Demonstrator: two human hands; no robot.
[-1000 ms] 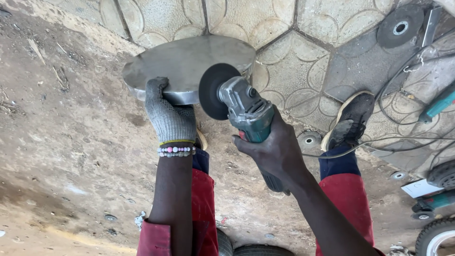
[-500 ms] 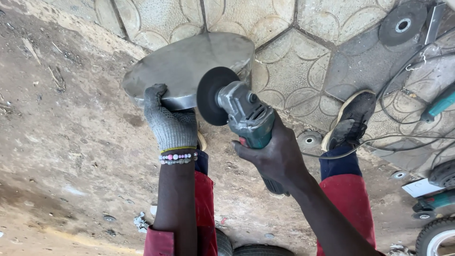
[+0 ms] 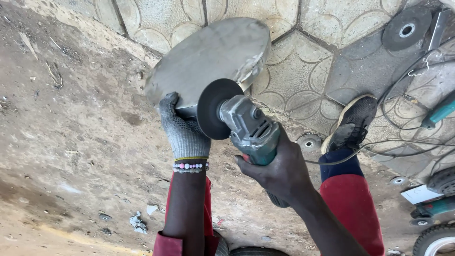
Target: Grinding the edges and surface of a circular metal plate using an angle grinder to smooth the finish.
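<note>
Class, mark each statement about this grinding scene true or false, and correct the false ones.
1. The left hand wears a grey knit glove. True.
2. The right hand is gloved too. False: it is bare, gripping the angle grinder.
3. The left hand holds the round metal plate by its lower edge. True.
4. The plate lies flat on the ground. False: it is held up, tilted.
5. A beaded bracelet sits on the left wrist. True.
</note>
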